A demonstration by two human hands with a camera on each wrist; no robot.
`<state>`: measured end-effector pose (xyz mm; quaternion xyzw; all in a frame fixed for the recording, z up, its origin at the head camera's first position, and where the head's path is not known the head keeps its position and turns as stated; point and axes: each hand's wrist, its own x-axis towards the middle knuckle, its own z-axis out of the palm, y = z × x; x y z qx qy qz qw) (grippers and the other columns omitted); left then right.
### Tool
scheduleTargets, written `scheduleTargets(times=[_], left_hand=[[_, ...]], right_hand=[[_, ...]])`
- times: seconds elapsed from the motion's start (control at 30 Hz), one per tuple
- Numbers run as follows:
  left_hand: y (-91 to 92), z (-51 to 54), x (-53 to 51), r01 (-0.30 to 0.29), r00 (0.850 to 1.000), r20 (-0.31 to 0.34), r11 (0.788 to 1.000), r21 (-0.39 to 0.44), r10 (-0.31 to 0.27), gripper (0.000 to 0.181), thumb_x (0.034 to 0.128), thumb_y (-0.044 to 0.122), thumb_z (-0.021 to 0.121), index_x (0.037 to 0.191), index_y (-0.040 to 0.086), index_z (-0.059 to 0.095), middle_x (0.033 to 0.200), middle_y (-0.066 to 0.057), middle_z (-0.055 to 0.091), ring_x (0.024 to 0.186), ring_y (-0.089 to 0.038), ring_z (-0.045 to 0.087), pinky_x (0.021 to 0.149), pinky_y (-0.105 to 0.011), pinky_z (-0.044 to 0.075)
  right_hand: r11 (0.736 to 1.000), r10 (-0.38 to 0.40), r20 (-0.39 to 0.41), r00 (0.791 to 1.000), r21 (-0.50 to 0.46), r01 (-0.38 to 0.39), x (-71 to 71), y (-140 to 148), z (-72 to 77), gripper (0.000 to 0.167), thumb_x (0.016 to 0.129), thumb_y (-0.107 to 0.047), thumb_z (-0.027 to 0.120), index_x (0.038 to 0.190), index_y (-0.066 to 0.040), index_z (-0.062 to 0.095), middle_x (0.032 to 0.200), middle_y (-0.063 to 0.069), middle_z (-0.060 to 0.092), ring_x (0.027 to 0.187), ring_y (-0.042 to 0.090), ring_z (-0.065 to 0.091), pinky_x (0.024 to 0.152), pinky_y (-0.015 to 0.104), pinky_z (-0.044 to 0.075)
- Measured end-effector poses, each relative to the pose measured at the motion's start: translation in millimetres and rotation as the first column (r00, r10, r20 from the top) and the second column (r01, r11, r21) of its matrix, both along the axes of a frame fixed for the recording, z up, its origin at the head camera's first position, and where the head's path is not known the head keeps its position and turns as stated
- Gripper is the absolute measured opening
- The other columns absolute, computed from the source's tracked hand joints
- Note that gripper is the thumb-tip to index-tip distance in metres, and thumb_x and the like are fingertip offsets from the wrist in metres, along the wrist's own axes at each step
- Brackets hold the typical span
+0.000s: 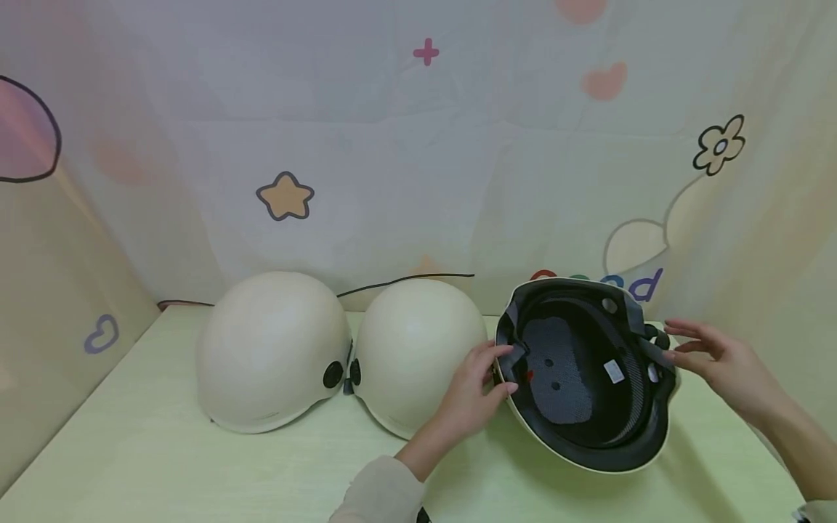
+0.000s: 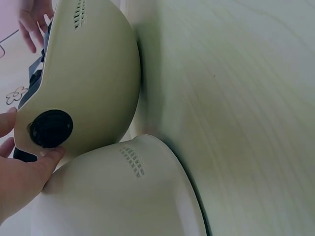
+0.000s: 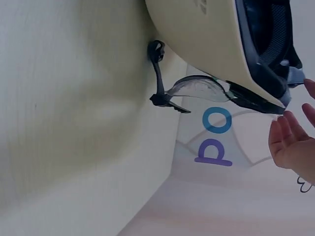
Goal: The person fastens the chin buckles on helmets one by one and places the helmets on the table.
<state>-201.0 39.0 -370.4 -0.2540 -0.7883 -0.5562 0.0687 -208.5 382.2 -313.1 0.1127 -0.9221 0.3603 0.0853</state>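
Note:
A cream helmet is tipped with its black-lined inside facing me. My left hand grips its left edge; in the left wrist view the thumb presses below a black round disc on the shell, with the other fingers at the rim. Beside the opposite edge, my right hand has its fingers loosely extended near the dark strap. From the right wrist view, those fingers are close to the helmet edge; contact is hard to tell. A clear visor shows beneath the helmet there.
Two more cream helmets, one at left and one in the middle, sit dome-up side by side on the pale table. The middle one is close to the tipped helmet. A printed curtain hangs behind, with a black cord before it.

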Motion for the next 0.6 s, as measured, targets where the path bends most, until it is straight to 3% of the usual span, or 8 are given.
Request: scheduleTargets(times=[0.1, 0.23, 0.6], left_hand=[[0.5, 0.3, 0.2, 0.004, 1.000, 0.007, 1.000, 0.003, -0.004, 0.042, 0.0862, 0.005, 0.062, 0.127, 0.007, 0.050, 0.138, -0.018, 0.036, 0.121, -0.030, 0.042, 0.091, -0.030, 0.043], [0.6, -0.3, 0.2, 0.009, 1.000, 0.021, 1.000, 0.006, -0.009, 0.043, 0.0863, 0.005, 0.062, 0.127, 0.007, 0.050, 0.138, -0.017, 0.036, 0.122, -0.029, 0.042, 0.092, -0.030, 0.043], [-0.9, -2.8, 1.0, 0.013, 1.000, 0.015, 1.000, 0.007, -0.013, 0.042, 0.0869, 0.005, 0.061, 0.127, 0.006, 0.050, 0.139, -0.017, 0.035, 0.124, -0.030, 0.040, 0.093, -0.030, 0.041]], right_hand=[[1.000, 0.005, 0.027, 1.000, 0.001, -0.005, -4.6, -1, -4.5, 0.048, 0.090, -0.019, 0.059, 0.131, -0.002, 0.041, 0.104, -0.027, 0.047, 0.087, -0.011, 0.047, 0.067, 0.030, 0.041], [0.999, 0.012, 0.005, 1.000, -0.037, -0.012, -6.2, -1, -10.9, 0.044, 0.089, -0.013, 0.059, 0.129, -0.001, 0.044, 0.095, -0.020, 0.055, 0.084, -0.007, 0.052, 0.067, 0.020, 0.040], [0.993, -0.052, -0.025, 0.998, -0.112, 0.049, 0.8, 3, -9.5, 0.028, 0.090, -0.014, 0.059, 0.117, -0.013, 0.059, 0.087, -0.019, 0.059, 0.080, -0.005, 0.052, 0.065, 0.014, 0.036]])
